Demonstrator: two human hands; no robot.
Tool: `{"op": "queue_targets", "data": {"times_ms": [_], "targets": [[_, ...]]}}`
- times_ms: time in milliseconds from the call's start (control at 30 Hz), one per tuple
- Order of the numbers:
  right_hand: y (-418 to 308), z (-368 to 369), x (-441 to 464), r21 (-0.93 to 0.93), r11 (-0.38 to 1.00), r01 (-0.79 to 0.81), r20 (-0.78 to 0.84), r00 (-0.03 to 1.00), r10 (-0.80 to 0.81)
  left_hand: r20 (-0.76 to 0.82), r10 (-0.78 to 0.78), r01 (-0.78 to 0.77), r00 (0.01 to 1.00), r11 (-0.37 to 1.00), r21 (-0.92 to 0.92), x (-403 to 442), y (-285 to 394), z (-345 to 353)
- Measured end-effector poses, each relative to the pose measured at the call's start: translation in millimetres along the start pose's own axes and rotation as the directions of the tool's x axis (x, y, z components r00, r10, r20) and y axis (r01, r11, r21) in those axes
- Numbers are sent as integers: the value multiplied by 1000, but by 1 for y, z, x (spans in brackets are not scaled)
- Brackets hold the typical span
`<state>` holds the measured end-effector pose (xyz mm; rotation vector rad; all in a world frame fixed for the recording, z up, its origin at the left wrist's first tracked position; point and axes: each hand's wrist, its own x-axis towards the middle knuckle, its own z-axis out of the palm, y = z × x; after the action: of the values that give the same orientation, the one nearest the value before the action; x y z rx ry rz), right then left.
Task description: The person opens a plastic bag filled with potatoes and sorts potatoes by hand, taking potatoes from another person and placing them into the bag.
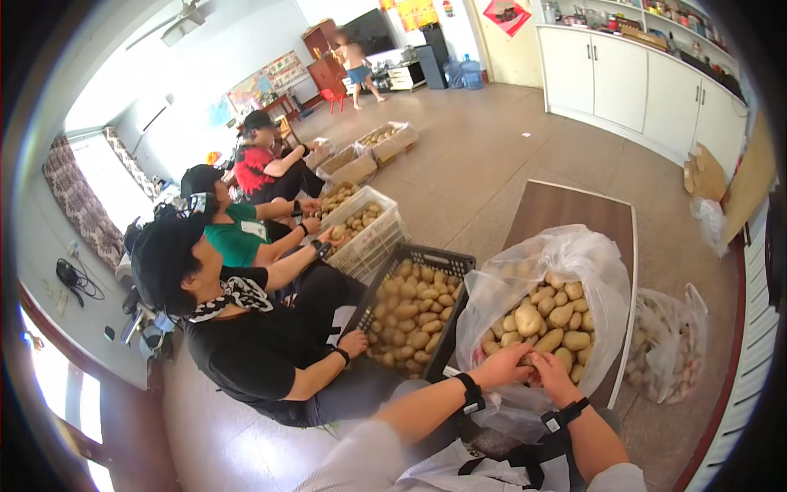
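My left hand and my right hand meet at the near edge of a clear plastic bag full of potatoes. Between my fingers is a brownish potato, mostly covered by both hands. The fingers of each hand are closed around it. The open bag rests on a low brown board-topped table, its mouth folded back so that the potatoes show.
Left of the bag stands a black crate of potatoes, with a co-worker's hand at its side. Farther off are a white crate, cardboard boxes and more seated people. A filled plastic bag sits on the floor at right.
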<state>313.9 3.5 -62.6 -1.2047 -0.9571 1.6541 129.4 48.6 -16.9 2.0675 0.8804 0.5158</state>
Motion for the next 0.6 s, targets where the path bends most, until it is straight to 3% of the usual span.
{"op": "queue_targets", "data": {"times_ms": [167,333,400,600], "targets": [[1,3,0,-54,998,17,-73,997,-20,2,-9,9,1000,1000,-9,-1,0,1],[15,-3,4,-142,984,105,-102,988,-120,-104,-184,186,977,983,8,2,-17,6],[17,-5,3,-383,909,166,-120,966,-227,-141,-179,181,974,984,-1,3,-21,6],[26,-7,5,-592,780,202,-142,927,-347,-161,-220,209,962,975,-81,1,-14,-1]]}}
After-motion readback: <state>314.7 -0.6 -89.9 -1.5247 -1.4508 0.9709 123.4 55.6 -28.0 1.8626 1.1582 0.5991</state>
